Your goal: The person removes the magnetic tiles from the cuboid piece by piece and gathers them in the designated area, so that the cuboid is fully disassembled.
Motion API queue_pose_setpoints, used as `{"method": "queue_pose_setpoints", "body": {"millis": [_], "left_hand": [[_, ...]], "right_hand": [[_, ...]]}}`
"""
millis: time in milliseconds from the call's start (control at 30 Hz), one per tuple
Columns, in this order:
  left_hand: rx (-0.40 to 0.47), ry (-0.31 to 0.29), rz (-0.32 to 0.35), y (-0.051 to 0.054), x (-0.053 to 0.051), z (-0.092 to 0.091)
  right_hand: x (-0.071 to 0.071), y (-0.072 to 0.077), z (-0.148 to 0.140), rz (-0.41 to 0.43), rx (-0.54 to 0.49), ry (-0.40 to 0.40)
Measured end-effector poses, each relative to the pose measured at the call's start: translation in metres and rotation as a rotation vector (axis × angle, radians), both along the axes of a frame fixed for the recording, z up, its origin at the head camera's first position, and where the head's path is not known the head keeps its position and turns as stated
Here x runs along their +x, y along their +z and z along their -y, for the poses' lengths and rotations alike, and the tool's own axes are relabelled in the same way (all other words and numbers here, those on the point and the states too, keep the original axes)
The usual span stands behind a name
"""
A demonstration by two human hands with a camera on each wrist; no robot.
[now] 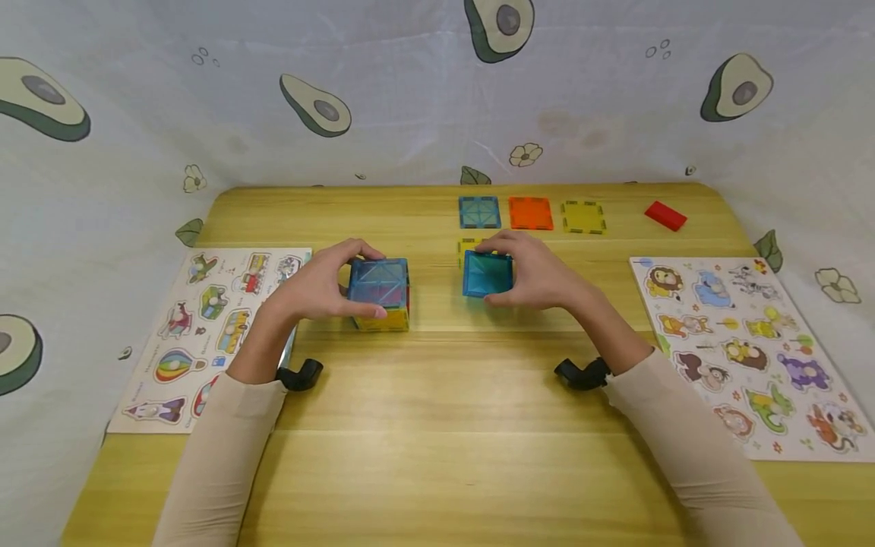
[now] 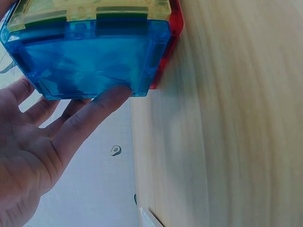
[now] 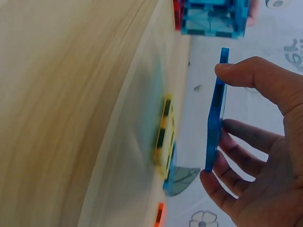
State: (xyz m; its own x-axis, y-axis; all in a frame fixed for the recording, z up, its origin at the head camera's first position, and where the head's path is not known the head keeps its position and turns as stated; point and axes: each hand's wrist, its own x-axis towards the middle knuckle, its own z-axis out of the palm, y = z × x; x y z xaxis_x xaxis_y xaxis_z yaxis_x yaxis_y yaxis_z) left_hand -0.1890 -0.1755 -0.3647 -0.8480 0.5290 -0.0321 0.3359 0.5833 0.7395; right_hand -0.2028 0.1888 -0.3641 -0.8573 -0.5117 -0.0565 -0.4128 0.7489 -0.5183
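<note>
A: Noticed anything around the work?

B: Saw a pale wooden table (image 1: 437, 425) with a patterned cloth (image 1: 410, 114) hung behind. Spotted a vehicle board (image 1: 210, 348) on the left, partly hidden by the left sleeve (image 1: 212, 463), and an animal board (image 1: 734, 387) on the right. Made out a blue tile (image 1: 480, 212), an orange tile (image 1: 530, 213) and a yellow tile (image 1: 584, 217) in a row at the back, with a red block (image 1: 666, 216) farther right.

A: Found anything in the way?

B: Glimpsed only part of a second yellow tile (image 1: 468, 242), covered by the right hand (image 1: 536, 272) and the held tile (image 1: 488, 275).

A: Looked at the cube (image 1: 378, 282)?

B: Saw clear blue on top, yellow in front, red at the right side — placed left of centre, well apart from the held tile. Saw the latter as square, see-through blue, tilted above the table.

A: Checked the fingers?

B: Saw the left hand (image 1: 317, 285) gripping the cube, thumb near, fingertips far. Saw the right hand pinching the held tile by opposite edges — fingers spread apart.

A: Peered inside the cube?

B: Caught a reddish tint through the top; could not tell more. Saw both boards filled with outlined figures
</note>
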Motion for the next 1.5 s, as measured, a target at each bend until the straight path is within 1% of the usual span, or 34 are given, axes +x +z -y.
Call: {"method": "queue_pose_setpoints", "body": {"millis": [200, 333, 567, 800, 1167, 1333, 1500], "left_hand": [[0.007, -0.001, 0.000, -0.002, 0.000, 0.001], [0.016, 0.006, 0.015, -0.002, 0.002, 0.001], [0.025, 0.011, 0.034, -0.002, 0.002, 0.001], [0.035, 0.006, 0.030, -0.002, 0.000, 0.002], [0.029, 0.000, 0.015, -0.002, -0.001, 0.002], [0.035, -0.006, 0.011, -0.003, -0.002, 0.001], [0.031, -0.008, 0.013, -0.003, -0.003, 0.000]], "right_hand": [[-0.004, -0.001, -0.021, -0.002, 0.003, -0.036], [-0.008, -0.001, -0.035, -0.004, 0.013, -0.053], [-0.016, 0.000, -0.057, 0.037, 0.067, -0.109], [-0.024, -0.003, -0.073, 0.062, 0.067, -0.130], [-0.037, -0.011, -0.077, 0.100, 0.112, -0.146], [-0.044, -0.015, -0.074, 0.106, 0.121, -0.136], [-0.048, -0.018, -0.072, 0.118, 0.126, -0.122]]}}
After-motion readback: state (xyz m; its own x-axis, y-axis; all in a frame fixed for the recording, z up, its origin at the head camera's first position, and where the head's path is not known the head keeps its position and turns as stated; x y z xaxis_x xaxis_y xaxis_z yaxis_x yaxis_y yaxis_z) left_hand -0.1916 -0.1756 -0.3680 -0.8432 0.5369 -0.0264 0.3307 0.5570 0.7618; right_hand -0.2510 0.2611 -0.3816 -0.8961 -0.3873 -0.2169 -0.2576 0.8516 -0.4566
